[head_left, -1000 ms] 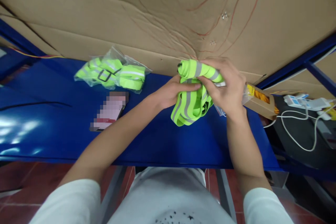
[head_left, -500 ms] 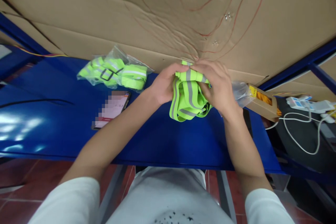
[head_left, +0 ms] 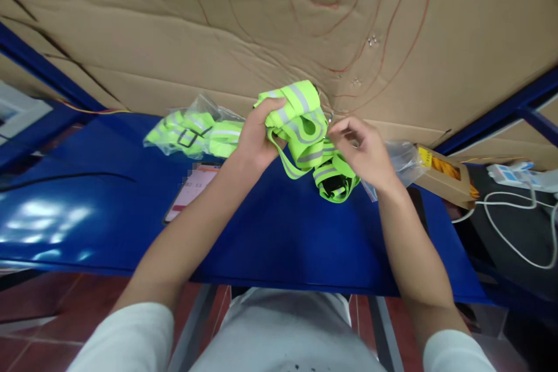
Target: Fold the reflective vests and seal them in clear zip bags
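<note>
My left hand [head_left: 260, 136] is closed around a folded bundle of neon-yellow reflective strap [head_left: 296, 106] with grey stripes. Loops of the strap hang below the bundle toward the blue table [head_left: 279, 232]. A lower coil of the same webbing, with a black part inside it, hangs or rests to the right; I cannot tell which. Beside the bundle, my right hand [head_left: 364, 148] has its fingers curled, thumb and fingertips near each other at the strap's right side. Whether it pinches any of the webbing is not clear.
A clear bag of similar neon straps [head_left: 192, 133] with a black buckle lies left, behind a phone [head_left: 194, 183]. To the right are a clear plastic bag [head_left: 403, 160] and a cardboard box [head_left: 449, 174]. A cardboard sheet [head_left: 152, 40] stands behind; white cables [head_left: 501, 232] lie far right.
My left hand has turned and lifted the strap bundle slightly leftward. My right hand has come off the top of the bundle, and a lower coil now hangs apart from it.
</note>
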The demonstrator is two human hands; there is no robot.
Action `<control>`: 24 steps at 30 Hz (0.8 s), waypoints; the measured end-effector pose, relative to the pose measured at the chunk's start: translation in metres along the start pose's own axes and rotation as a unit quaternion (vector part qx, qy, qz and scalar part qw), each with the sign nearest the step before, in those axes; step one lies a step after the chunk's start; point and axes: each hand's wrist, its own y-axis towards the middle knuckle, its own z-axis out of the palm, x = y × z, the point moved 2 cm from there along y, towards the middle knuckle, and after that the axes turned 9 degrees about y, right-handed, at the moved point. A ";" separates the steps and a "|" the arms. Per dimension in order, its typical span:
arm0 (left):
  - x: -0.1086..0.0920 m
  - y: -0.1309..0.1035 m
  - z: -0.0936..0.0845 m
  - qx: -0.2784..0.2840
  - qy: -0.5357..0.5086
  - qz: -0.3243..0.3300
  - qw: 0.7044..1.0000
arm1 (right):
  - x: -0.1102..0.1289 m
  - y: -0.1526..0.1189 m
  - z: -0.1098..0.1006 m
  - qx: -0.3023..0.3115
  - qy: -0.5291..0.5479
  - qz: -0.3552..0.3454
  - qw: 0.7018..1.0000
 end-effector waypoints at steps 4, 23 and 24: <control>-0.005 0.001 0.000 -0.004 -0.004 0.041 0.999 | 0.022 -0.011 0.028 0.053 -0.104 -0.079 0.990; -0.043 -0.012 -0.003 0.038 -0.038 0.110 0.992 | -0.013 0.001 0.012 -0.008 0.268 0.134 0.954; -0.043 -0.012 -0.003 0.040 -0.032 0.113 0.992 | -0.011 0.000 0.011 0.021 0.227 0.122 0.966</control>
